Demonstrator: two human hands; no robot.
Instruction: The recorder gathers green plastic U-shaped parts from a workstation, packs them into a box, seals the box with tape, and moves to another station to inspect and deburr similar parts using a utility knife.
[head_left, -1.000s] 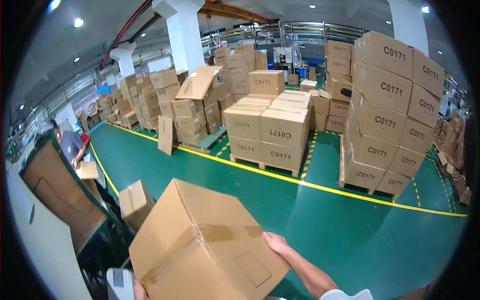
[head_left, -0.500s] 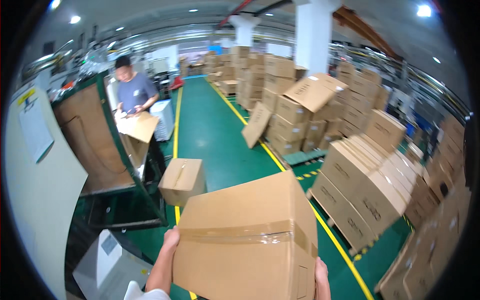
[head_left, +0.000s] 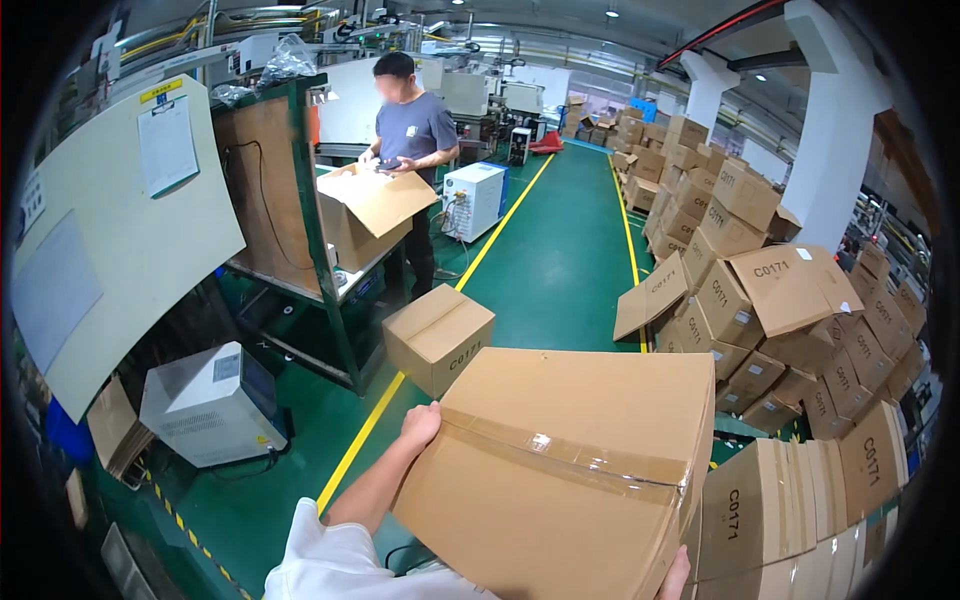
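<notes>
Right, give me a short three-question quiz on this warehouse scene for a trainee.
1. True or false: the taped cardboard box is held up by both the left hand and the right hand.
2. What stands on the green floor just beyond the held box?
A. a red cart
B. a smaller sealed cardboard box
C. a blue barrel
3. Fill in: the co-worker at the workbench stands over an ____ cardboard box with its flaps up.

Key:
1. True; the left hand grips the left edge, and only the right fingertips show at the bottom right corner.
2. B
3. open
</notes>
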